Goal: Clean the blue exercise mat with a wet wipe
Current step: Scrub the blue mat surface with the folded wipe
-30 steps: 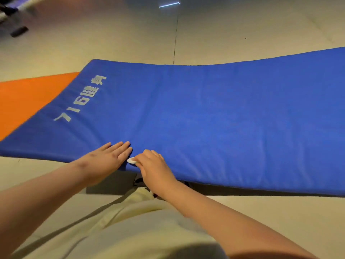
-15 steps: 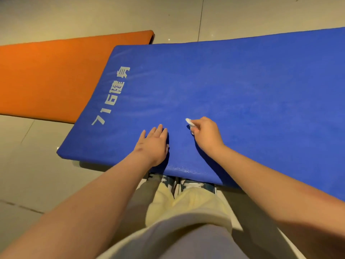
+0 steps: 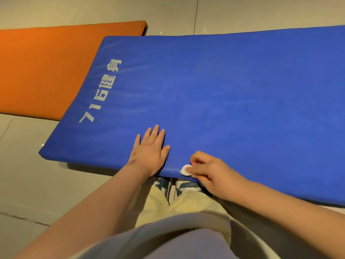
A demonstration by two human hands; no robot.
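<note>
The blue exercise mat [image 3: 233,94] lies on the tiled floor and fills most of the view, with white lettering near its left end. My left hand [image 3: 151,152] rests flat on the mat close to the near edge, fingers spread. My right hand [image 3: 209,172] pinches a small folded white wet wipe [image 3: 185,170] and presses it onto the mat at the near edge, just right of the left hand.
An orange mat [image 3: 46,68] lies on the floor to the left, its right end touching or slipping under the blue mat's far left corner. Pale floor tiles [image 3: 28,184] surround both. My shoes [image 3: 179,186] and pale trousers sit against the mat's near edge.
My right hand has drawn the wipe back toward me, from further in on the mat to its near edge. The left hand stays flat in roughly the same spot.
</note>
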